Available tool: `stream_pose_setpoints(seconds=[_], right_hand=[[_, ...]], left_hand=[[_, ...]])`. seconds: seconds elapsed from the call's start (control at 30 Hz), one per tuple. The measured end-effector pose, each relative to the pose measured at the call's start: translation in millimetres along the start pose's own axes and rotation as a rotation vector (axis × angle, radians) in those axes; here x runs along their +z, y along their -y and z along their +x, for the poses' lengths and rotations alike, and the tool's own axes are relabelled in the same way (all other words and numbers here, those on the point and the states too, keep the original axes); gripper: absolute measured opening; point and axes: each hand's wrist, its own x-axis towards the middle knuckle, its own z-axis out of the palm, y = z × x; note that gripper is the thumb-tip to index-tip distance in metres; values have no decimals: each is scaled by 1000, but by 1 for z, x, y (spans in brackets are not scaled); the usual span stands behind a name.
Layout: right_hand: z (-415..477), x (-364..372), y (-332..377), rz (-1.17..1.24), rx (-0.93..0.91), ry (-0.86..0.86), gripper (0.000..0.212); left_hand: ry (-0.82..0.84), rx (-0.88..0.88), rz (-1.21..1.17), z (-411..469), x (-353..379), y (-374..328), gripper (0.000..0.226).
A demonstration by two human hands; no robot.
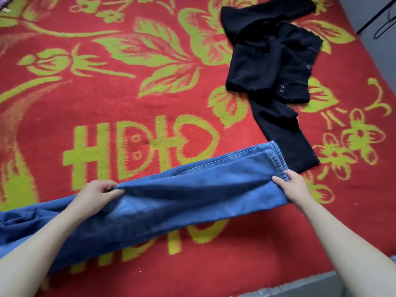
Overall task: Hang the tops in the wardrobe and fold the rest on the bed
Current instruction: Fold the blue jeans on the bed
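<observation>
Fingers (101, 185) of the left hand (96, 194) and right hand (294, 187) are curled round blue denim jeans (182, 196), stretched along the near edge of the red-and-green flowered bed (128, 93). Folding is judged barely begun; crumpled black garments (267, 67) lie unsorted near the far right corner.

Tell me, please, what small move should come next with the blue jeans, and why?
Probably carry the right hand, with its end of the blue jeans, over toward the left hand to fold them: both hands grip the jeans, stretched lengthwise over the bed.
</observation>
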Motion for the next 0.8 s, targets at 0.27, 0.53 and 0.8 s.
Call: stream_pose_setpoints(seconds=[0.27,0.53,0.8], right_hand=[[30,-2,9,-109,35,-167,14],[36,19,32,-454,333,-347,21],[-3,110,66,-748,-645,-128,48]], left_hand=[[-208,-15,209,20,18,-21,17],[-497,156,640,8,80,-3,62],[-482,366,748,-23,121,7,64]])
